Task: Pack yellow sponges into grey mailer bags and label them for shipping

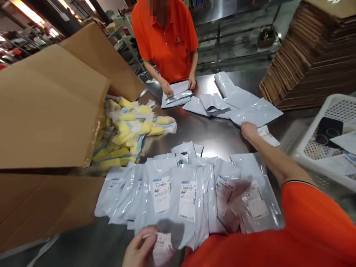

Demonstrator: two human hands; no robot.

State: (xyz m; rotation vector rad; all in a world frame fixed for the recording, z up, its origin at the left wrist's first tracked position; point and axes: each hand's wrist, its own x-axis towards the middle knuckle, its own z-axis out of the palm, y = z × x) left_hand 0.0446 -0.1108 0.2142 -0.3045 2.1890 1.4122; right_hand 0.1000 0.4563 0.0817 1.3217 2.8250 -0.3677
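My left hand (140,247), low at the near edge, is closed with thumb and fingers pinching a printed shipping label (162,247). My right hand (249,132) reaches out across the table, its fingers closed at the near edge of a grey plastic mailing bag (254,111); the fingertips are partly hidden. Beside that wrist lies a white printed slip (267,135). Between my arms a spread of overlapping grey mailing bags (175,170) covers the near table, several bearing labels such as this white shipping label (187,200).
Across the metal table (191,135), a person in an orange shirt (169,40) handles a grey bag (178,97). Yellow items in clear wrapping (130,124) spill from a large cardboard box (52,107) at left. Right stand a white plastic basket (302,142) and stacked flat cardboard (306,55).
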